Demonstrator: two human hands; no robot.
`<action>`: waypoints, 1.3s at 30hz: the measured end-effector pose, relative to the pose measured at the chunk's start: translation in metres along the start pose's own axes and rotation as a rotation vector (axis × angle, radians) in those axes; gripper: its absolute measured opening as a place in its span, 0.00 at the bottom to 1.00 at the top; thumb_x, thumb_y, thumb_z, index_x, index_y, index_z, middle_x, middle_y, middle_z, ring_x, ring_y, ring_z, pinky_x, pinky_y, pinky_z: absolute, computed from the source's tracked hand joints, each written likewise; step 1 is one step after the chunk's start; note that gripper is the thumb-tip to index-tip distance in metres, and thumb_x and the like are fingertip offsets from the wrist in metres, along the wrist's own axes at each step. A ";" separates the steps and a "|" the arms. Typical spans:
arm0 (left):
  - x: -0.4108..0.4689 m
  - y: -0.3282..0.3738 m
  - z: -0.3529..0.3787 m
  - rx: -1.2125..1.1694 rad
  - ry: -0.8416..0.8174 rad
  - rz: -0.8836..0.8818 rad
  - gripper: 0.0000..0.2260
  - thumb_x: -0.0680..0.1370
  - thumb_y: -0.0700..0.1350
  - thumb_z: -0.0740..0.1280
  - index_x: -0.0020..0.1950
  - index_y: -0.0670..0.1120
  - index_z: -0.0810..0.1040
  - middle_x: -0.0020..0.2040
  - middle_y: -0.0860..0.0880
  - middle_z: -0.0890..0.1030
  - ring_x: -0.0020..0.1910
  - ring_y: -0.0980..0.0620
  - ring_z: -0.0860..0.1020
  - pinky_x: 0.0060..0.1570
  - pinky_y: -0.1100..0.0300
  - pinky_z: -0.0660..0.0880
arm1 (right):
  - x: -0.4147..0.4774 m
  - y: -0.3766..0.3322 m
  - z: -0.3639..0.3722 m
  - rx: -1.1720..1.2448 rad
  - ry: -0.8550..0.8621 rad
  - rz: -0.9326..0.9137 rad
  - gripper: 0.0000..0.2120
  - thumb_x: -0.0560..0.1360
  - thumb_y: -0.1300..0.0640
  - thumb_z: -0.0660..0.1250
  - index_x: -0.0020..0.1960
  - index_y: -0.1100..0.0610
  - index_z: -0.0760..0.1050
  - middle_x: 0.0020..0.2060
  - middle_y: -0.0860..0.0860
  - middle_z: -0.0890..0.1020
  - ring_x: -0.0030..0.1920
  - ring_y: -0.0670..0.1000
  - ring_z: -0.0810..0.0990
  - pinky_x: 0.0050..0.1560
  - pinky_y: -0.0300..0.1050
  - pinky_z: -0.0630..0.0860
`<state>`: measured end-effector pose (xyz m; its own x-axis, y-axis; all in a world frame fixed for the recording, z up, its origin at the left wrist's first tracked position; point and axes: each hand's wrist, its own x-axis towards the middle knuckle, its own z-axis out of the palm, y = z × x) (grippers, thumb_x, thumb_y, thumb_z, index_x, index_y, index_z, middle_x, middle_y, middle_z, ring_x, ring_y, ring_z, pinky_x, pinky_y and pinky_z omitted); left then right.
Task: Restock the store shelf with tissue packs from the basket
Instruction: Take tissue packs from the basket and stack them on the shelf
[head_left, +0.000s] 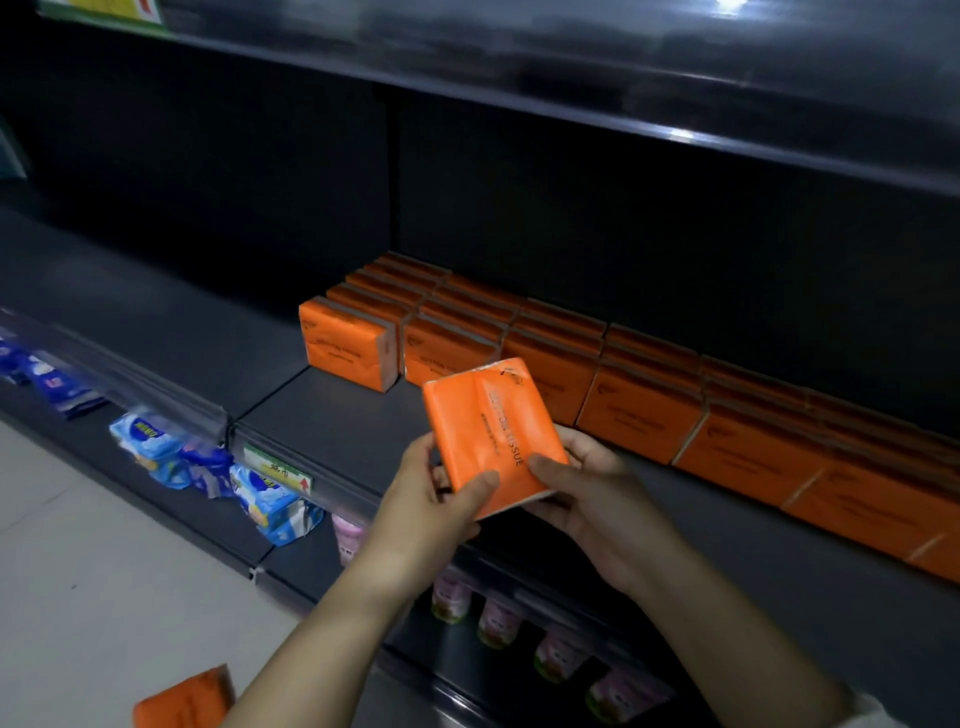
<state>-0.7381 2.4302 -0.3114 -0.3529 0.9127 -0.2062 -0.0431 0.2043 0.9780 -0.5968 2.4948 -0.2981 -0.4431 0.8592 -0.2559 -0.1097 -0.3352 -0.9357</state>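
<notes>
An orange tissue pack (491, 434) is held tilted above the front of the dark shelf (332, 415). My left hand (434, 501) grips its lower left edge, thumb on the face. My right hand (587, 491) grips its lower right corner, thumb on top. Behind it, several orange tissue packs (644, 410) stand upright in rows along the shelf, running from the middle to the right edge. Another orange pack (182, 699) shows at the bottom left, beside my left forearm; the basket is not in view.
The shelf's left part (156, 322) is bare, with a price tag (278, 467) on its front rail. Blue packets (156, 441) and pink bottles (498, 621) sit on the lower shelf. An upper shelf (571, 93) overhangs. Pale floor (78, 571) lies at the left.
</notes>
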 end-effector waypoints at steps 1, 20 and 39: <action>0.002 -0.002 -0.001 0.046 0.018 0.016 0.22 0.75 0.44 0.70 0.66 0.50 0.66 0.50 0.51 0.80 0.50 0.52 0.80 0.49 0.52 0.80 | 0.000 0.001 0.001 -0.025 0.000 -0.011 0.13 0.76 0.63 0.64 0.59 0.54 0.75 0.49 0.50 0.84 0.49 0.49 0.83 0.48 0.43 0.79; 0.008 -0.014 -0.011 1.164 -0.075 0.339 0.19 0.77 0.52 0.64 0.68 0.54 0.69 0.64 0.53 0.70 0.64 0.50 0.67 0.62 0.56 0.68 | 0.077 -0.016 -0.025 -1.546 0.451 -0.338 0.23 0.77 0.58 0.62 0.71 0.52 0.64 0.69 0.53 0.67 0.70 0.57 0.61 0.70 0.46 0.57; 0.014 -0.024 -0.007 1.123 -0.145 0.326 0.18 0.77 0.51 0.65 0.66 0.51 0.72 0.63 0.52 0.71 0.63 0.49 0.67 0.61 0.55 0.69 | 0.078 -0.016 -0.015 -1.595 0.497 -0.303 0.26 0.77 0.52 0.61 0.73 0.49 0.60 0.72 0.54 0.58 0.74 0.57 0.51 0.72 0.49 0.50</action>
<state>-0.7487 2.4350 -0.3373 -0.0827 0.9963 -0.0244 0.9024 0.0853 0.4224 -0.6160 2.5730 -0.3064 -0.2405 0.9479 0.2092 0.9436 0.2788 -0.1786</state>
